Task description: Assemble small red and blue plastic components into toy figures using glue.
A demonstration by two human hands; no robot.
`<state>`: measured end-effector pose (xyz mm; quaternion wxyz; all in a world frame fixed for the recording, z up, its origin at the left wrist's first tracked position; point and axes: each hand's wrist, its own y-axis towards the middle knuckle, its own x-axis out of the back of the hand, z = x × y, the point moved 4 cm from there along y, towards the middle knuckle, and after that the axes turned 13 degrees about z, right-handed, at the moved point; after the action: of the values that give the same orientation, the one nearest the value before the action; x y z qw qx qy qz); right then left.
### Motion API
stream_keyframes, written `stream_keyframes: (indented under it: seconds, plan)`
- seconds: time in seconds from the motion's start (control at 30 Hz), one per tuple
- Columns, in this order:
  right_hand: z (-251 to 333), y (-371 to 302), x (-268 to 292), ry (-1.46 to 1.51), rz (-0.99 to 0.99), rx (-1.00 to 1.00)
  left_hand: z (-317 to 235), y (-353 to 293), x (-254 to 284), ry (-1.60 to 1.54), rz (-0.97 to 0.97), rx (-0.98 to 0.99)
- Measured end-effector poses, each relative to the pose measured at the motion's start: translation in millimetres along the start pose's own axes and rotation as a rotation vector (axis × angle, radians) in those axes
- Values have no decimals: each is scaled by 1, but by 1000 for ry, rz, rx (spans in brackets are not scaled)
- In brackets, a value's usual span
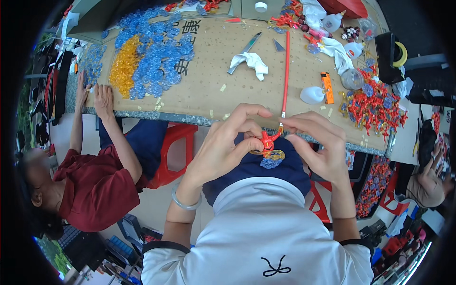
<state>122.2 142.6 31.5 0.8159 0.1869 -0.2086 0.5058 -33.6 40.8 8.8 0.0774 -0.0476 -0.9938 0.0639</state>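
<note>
Between my two hands is a small red figurine (267,142) with translucent yellow and blue parts at its lower end. My left hand (223,145) is closed on it, with thumb and fingertips on its left side. My right hand (320,140) has its thumb and forefinger around the figurine's raised right-hand part. A long, thin red rod (286,71) runs over the table toward me, and its metallic-looking end comes close to my right fingertips. I cannot tell if those fingers touch the rod. My fingers partly hide the figurine.
Blue translucent pieces (159,66) and yellow pieces (124,69) are heaped at left. Red figurines (373,107) pile up at right, near a white squeeze bottle (312,95) and orange box (327,88). A knife (251,42) lies by a white cloth (250,64). A co-worker (97,185) sits at left.
</note>
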Motion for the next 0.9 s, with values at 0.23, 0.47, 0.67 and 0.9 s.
stream_keyframes:
  seconds: [0.23,0.47,0.67,0.9]
  plan:
    - [-1,8,-6,67,221,30,0,-7,0,-93,103,40]
    - [6,14,-11,43,375,29,2,-16,-1,-114,88,37]
    - [5,18,-20,27,425,50,14,-18,-1,-225,84,65]
    - [6,20,-17,-3,418,71,18,-16,-5,-285,55,71]
